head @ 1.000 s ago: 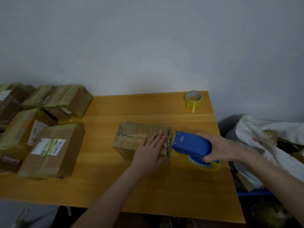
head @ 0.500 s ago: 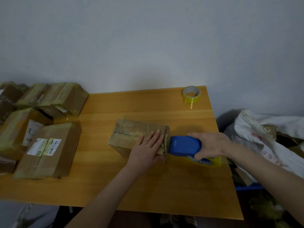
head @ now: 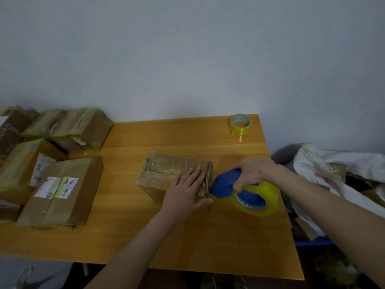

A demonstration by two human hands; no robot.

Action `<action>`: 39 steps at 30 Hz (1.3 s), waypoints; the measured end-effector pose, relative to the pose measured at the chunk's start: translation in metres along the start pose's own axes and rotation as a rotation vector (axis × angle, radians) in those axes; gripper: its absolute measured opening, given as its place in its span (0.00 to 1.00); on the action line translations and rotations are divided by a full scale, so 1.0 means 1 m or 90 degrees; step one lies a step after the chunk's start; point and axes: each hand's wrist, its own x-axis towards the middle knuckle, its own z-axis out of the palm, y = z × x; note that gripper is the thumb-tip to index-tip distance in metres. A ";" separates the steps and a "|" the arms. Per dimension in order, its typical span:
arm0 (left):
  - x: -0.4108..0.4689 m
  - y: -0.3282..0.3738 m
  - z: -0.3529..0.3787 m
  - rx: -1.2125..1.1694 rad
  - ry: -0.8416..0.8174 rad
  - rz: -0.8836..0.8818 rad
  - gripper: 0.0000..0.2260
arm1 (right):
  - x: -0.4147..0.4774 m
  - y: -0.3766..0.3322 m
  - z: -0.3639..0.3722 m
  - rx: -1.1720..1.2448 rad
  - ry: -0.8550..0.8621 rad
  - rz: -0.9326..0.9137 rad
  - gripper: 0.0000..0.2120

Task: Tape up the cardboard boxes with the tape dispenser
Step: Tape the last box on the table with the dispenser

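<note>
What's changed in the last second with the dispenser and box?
The right hand, still gripping the blue tape dispenser, has tipped it so its yellow roll faces the camera, nose sliding down the right end of the cardboard box. The left hand stays flat on the box; spare tape roll and stacked boxes unmoved.

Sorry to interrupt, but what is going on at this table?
A person is taping a small cardboard box on the wooden table. The left hand lies flat on its top, the right hand grips the blue tape dispenser at the box's right end. More boxes sit at the left, and a spare tape roll at the far right corner.
</note>
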 end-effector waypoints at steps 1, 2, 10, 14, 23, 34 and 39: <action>0.000 0.002 -0.001 -0.009 0.011 -0.013 0.36 | -0.001 0.002 0.002 0.025 -0.001 0.008 0.35; 0.001 0.003 -0.002 -0.021 0.018 -0.025 0.33 | -0.002 0.005 0.004 0.055 0.002 0.021 0.33; -0.013 -0.029 -0.012 -0.021 0.040 -0.021 0.28 | -0.010 0.041 0.009 0.306 0.178 0.075 0.24; -0.009 -0.025 -0.010 -0.038 0.084 -0.174 0.34 | 0.000 0.024 0.025 0.569 0.293 0.055 0.21; 0.011 -0.043 -0.004 -0.138 0.042 -0.080 0.32 | 0.004 0.012 0.011 0.651 0.320 -0.060 0.26; 0.024 -0.057 -0.035 -0.172 0.055 0.057 0.38 | -0.030 0.037 -0.039 0.542 0.212 -0.202 0.42; 0.018 -0.022 -0.091 -0.976 0.056 -0.198 0.33 | -0.044 0.023 -0.043 0.528 0.191 -0.257 0.39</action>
